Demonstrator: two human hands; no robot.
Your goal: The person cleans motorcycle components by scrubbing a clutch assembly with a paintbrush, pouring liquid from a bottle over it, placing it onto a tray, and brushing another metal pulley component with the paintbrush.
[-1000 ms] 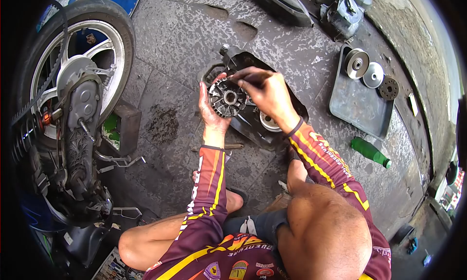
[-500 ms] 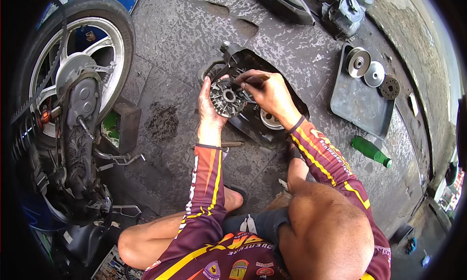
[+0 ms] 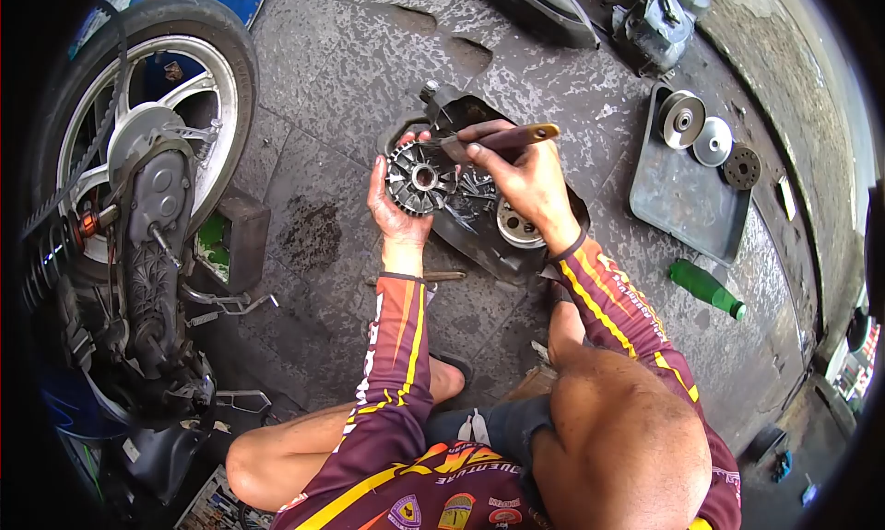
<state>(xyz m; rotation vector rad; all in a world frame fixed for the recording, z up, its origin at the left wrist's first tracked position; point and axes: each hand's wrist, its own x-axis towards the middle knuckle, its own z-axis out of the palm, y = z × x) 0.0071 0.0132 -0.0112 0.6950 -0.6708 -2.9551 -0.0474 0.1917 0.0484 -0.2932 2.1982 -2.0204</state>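
Note:
My left hand (image 3: 398,224) is wrapped round the lower left side of a round finned metal part (image 3: 417,178), whose ribbed face and central hole point up. In my right hand (image 3: 525,182) is a brush (image 3: 519,137) with a wooden handle; its bristle end is beside the upper right rim of the part. Under both hands lies a black plastic cover (image 3: 489,260), with small screws (image 3: 475,187) and a round silver part (image 3: 516,226) in it.
At the left stand a wheel (image 3: 241,88) and an engine case (image 3: 159,194). A grey tray (image 3: 687,207) at the right bears several round metal parts (image 3: 683,120). Near it lies a green bottle (image 3: 705,288). An engine part (image 3: 656,32) sits at the top right.
The finned part has shifted slightly left and turned to face up more. My right hand has tilted, and the brush's wooden handle now shows.

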